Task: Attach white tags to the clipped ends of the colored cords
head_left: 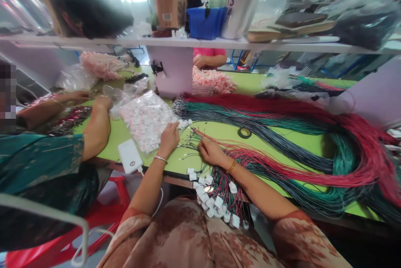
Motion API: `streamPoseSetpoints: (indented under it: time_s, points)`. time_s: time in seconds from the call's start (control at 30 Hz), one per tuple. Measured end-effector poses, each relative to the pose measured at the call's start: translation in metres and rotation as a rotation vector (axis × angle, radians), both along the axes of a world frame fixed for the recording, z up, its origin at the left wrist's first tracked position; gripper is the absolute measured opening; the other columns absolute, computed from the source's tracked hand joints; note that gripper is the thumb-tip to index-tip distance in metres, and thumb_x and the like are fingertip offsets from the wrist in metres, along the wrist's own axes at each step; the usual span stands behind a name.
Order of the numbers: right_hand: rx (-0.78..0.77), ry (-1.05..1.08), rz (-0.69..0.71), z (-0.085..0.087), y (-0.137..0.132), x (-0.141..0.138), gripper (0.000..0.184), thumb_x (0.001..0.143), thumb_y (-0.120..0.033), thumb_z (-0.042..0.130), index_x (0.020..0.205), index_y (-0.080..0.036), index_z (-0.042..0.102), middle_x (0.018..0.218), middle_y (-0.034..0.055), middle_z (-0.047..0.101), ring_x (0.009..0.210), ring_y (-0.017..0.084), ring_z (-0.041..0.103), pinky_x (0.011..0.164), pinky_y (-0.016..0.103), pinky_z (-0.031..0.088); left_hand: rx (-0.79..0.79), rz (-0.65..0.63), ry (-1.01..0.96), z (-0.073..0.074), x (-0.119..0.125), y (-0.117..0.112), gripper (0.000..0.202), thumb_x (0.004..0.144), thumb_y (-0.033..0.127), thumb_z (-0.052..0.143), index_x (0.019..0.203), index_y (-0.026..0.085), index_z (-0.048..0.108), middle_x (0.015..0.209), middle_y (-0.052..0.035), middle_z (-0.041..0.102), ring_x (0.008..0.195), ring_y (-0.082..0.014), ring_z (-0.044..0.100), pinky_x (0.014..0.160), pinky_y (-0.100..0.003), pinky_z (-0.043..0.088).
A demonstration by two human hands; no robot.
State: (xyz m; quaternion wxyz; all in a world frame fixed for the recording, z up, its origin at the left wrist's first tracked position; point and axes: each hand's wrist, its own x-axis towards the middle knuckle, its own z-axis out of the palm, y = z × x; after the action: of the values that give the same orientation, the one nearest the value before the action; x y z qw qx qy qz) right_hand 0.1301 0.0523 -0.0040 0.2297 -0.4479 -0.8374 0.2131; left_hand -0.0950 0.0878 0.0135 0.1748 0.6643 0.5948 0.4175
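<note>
My left hand (170,137) has its fingers pinched at small white plastic connectors (185,123), beside the corner of a clear bag (147,119) full of such connectors. Just to the right, my right hand (210,151) is closed with curled fingers over the bundle of red, green and black wires. Metal-tipped wire ends (189,142) fan out between the two hands. Whatever the right fingertips grip is hidden. Below that hand, wires with white connectors (216,205) on their ends hang over the table's front edge, close to my lap.
Long red wires (282,107) and green and black ones curve across the right of the green table (291,138). A tape roll (244,133) and white power bank (130,157) lie nearby. A co-worker's arm (98,128) is at left. A shelf (131,45) crosses overhead.
</note>
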Motion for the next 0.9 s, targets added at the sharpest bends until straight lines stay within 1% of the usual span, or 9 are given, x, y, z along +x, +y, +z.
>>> streamPoseSetpoints:
  time_s: [0.07, 0.17, 0.23, 0.3, 0.4, 0.47, 0.67, 0.77, 0.9]
  points:
    - [-0.068, 0.156, 0.006, 0.003, 0.002, -0.001, 0.010, 0.085, -0.024, 0.046, 0.083, -0.020, 0.055, 0.075, 0.0035, 0.060, 0.065, 0.016, 0.050, 0.064, 0.029, 0.039, -0.029, -0.039, -0.331, 0.005, 0.003, -0.001, 0.028, 0.077, 0.017, 0.060, 0.104, 0.019, 0.066, 0.086, -0.0051, 0.061, 0.072, -0.0159, 0.052, 0.072, -0.029, 0.042]
    - [-0.171, 0.384, 0.009, 0.011, 0.005, -0.007, 0.012, 0.084, -0.029, 0.048, 0.079, -0.019, 0.053, 0.072, 0.0001, 0.057, 0.064, 0.013, 0.048, 0.063, 0.026, 0.039, -0.195, -0.206, -0.829, 0.014, 0.011, -0.003, 0.025, 0.069, 0.020, 0.068, 0.093, 0.018, 0.064, 0.081, -0.0015, 0.062, 0.062, -0.0104, 0.050, 0.060, -0.024, 0.040]
    - [-0.227, 0.501, -0.007, 0.018, 0.007, -0.015, 0.014, 0.083, -0.032, 0.050, 0.079, -0.019, 0.054, 0.072, -0.0010, 0.056, 0.064, 0.012, 0.048, 0.062, 0.025, 0.040, -0.269, -0.281, -1.061, 0.018, 0.019, -0.005, 0.025, 0.065, 0.019, 0.071, 0.088, 0.018, 0.062, 0.084, -0.0016, 0.064, 0.063, -0.0087, 0.052, 0.059, -0.021, 0.041]
    - [-0.255, 0.587, -0.026, 0.026, 0.010, -0.022, 0.017, 0.082, -0.035, 0.052, 0.080, -0.018, 0.055, 0.072, -0.0013, 0.056, 0.064, 0.012, 0.047, 0.062, 0.025, 0.040, -0.313, -0.279, -1.202, 0.021, 0.026, -0.007, 0.024, 0.065, 0.022, 0.072, 0.085, 0.018, 0.059, 0.084, -0.0015, 0.064, 0.062, -0.0076, 0.053, 0.059, -0.020, 0.042]
    - [-0.255, 0.658, -0.059, 0.036, 0.013, -0.029, 0.021, 0.079, -0.039, 0.055, 0.079, -0.018, 0.056, 0.071, -0.0010, 0.056, 0.064, 0.012, 0.047, 0.062, 0.024, 0.039, -0.366, -0.257, -1.306, 0.021, 0.035, -0.011, 0.025, 0.068, 0.025, 0.074, 0.082, 0.018, 0.056, 0.081, -0.0010, 0.064, 0.060, -0.0071, 0.052, 0.058, -0.020, 0.043]
    - [-0.253, 0.678, -0.094, 0.040, 0.014, -0.030, 0.023, 0.077, -0.041, 0.057, 0.078, -0.018, 0.057, 0.069, -0.0012, 0.056, 0.063, 0.011, 0.046, 0.060, 0.024, 0.039, -0.377, -0.295, -1.343, 0.020, 0.038, -0.014, 0.024, 0.068, 0.023, 0.075, 0.082, 0.017, 0.056, 0.081, -0.0016, 0.064, 0.063, -0.0082, 0.054, 0.060, -0.021, 0.044]
    - [-0.207, 0.712, -0.209, 0.038, 0.013, -0.028, 0.023, 0.076, -0.041, 0.057, 0.073, -0.018, 0.055, 0.061, -0.0030, 0.050, 0.055, 0.010, 0.039, 0.053, 0.023, 0.034, -0.419, -0.415, -1.419, 0.010, 0.041, -0.017, 0.022, 0.067, 0.018, 0.076, 0.084, 0.013, 0.063, 0.088, -0.0061, 0.068, 0.076, -0.0122, 0.061, 0.067, -0.022, 0.047]
    - [-0.191, 0.685, -0.219, 0.035, 0.012, -0.027, 0.021, 0.075, -0.039, 0.057, 0.074, -0.018, 0.056, 0.060, -0.0032, 0.051, 0.054, 0.010, 0.040, 0.053, 0.023, 0.034, -0.460, -0.392, -1.417, 0.005, 0.040, -0.016, 0.024, 0.069, 0.021, 0.078, 0.086, 0.014, 0.064, 0.081, -0.0035, 0.066, 0.065, -0.0088, 0.058, 0.059, -0.020, 0.045]
    - [-0.174, 0.617, -0.190, 0.033, 0.012, -0.025, 0.016, 0.075, -0.034, 0.057, 0.074, -0.018, 0.057, 0.060, -0.0036, 0.052, 0.053, 0.009, 0.040, 0.052, 0.022, 0.033, -0.532, -0.342, -1.374, 0.000, 0.040, -0.015, 0.026, 0.070, 0.028, 0.079, 0.084, 0.014, 0.063, 0.065, 0.0014, 0.058, 0.049, -0.0038, 0.046, 0.046, -0.015, 0.035]
